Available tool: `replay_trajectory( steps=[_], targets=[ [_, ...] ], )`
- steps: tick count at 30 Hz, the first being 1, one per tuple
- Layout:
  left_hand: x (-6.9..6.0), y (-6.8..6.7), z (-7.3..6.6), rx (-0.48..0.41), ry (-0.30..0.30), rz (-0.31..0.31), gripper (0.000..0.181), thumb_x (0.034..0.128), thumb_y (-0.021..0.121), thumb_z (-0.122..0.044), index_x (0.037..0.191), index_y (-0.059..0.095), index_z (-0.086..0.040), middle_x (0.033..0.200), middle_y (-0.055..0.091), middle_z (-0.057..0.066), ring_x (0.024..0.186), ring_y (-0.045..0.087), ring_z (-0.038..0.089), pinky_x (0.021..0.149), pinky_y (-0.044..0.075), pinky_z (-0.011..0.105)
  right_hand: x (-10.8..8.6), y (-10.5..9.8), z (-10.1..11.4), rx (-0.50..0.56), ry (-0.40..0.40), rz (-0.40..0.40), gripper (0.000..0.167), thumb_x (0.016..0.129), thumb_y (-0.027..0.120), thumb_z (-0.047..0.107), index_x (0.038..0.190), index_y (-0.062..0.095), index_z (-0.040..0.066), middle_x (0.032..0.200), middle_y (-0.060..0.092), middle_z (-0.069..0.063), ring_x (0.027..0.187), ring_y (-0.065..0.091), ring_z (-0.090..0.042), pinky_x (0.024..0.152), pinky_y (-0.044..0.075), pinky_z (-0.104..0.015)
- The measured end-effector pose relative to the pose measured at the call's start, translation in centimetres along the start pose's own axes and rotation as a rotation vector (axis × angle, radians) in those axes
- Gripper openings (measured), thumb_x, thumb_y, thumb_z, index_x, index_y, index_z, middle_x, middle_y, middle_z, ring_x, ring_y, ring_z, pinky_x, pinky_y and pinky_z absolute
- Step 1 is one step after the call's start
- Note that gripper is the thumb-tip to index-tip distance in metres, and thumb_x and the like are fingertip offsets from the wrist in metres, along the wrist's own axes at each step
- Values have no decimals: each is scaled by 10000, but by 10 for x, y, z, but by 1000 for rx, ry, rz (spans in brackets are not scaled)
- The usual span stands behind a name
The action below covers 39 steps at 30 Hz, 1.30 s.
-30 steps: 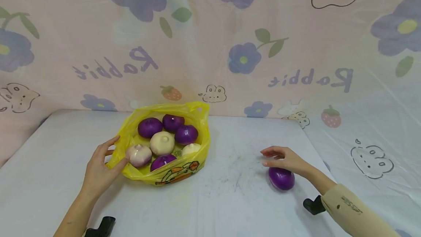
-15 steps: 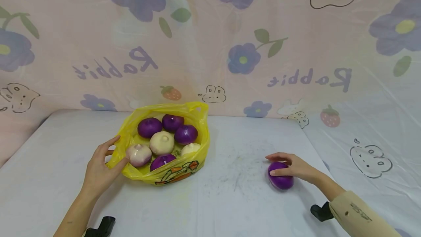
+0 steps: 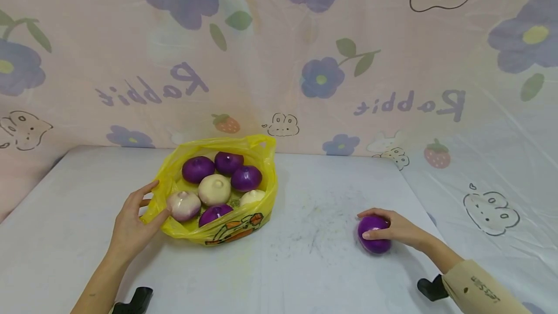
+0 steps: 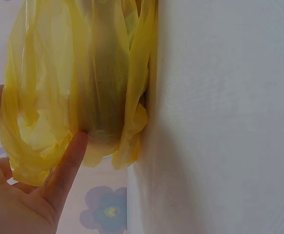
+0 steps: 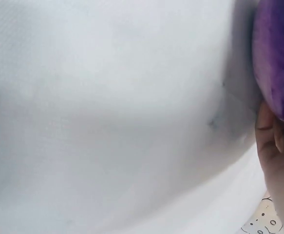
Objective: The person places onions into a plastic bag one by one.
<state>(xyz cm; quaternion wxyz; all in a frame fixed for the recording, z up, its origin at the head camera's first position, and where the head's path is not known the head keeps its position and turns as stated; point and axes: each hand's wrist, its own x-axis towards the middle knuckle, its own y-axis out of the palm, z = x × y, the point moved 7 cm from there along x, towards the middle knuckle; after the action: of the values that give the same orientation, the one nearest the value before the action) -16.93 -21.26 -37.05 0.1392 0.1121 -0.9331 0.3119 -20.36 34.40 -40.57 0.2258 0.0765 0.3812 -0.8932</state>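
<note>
At the left of the table, a yellow plastic bag [image 3: 269,202] lies with its mouth spread, several onions showing inside. Some are deep purple, like the purple onion [image 3: 198,169] at the back; others are pale, like the white onion [image 3: 215,189] in the middle. My left hand [image 3: 135,222] pinches the bag's left edge between thumb and fingers, and in the left wrist view the thumb lies against the yellow film. On the right, my right hand [image 3: 400,229] grips a lone purple onion [image 3: 377,247] from above, thumb on the near side. That onion appears to sit on the table.
A white-covered table [image 3: 296,275] carries faint dark smudges between the bag and the lone onion. Behind it hangs a patterned cloth [image 3: 261,62] with flowers and rabbits. Black wrist mounts [image 3: 432,288] stick out near both forearms.
My right hand has come down from above the lone purple onion and closed round it, shifting it very slightly. The left hand and bag have stayed put.
</note>
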Motion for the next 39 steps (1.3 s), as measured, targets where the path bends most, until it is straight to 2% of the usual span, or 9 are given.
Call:
replay_trajectory(
  steps=[4,8,28,32,39],
  targets=[
    [0,0,-1,1,1,-1,663,818,699,-82,1412,414,-15,1336,462,233,1059,497,407,838,402,605,2,0,-1,8,7,-11,480,827,711,285,1266,581,143,1316,519,-207,1133,518,-316,816,506,-407],
    [0,-1,-1,8,-7,0,659,823,697,-91,1414,414,-20,1338,461,230,1064,497,400,833,411,597,7,0,3,-4,-2,-24,477,824,715,291,1256,582,140,1301,527,-194,1119,521,-306,813,519,-412],
    [0,-1,1,-6,-15,4,659,831,690,-103,1417,404,-12,1357,444,245,1074,490,422,844,407,636,43,3,48,-13,-82,-92,620,781,761,347,1278,499,86,1269,540,-165,1169,506,-362,865,527,-488],
    [0,-1,1,-2,-15,3,657,833,691,-110,1417,406,-15,1359,446,240,1074,491,415,844,406,611,48,0,58,11,-89,-117,644,763,780,332,1252,459,63,1218,549,-161,1151,521,-346,879,520,-505],
    [0,-1,0,20,-7,-9,650,826,698,-110,1407,422,-17,1346,463,225,1061,508,388,821,416,535,56,0,70,34,-79,-135,618,748,790,343,1186,439,85,1160,560,-152,1118,533,-321,889,519,-501]
  ],
)
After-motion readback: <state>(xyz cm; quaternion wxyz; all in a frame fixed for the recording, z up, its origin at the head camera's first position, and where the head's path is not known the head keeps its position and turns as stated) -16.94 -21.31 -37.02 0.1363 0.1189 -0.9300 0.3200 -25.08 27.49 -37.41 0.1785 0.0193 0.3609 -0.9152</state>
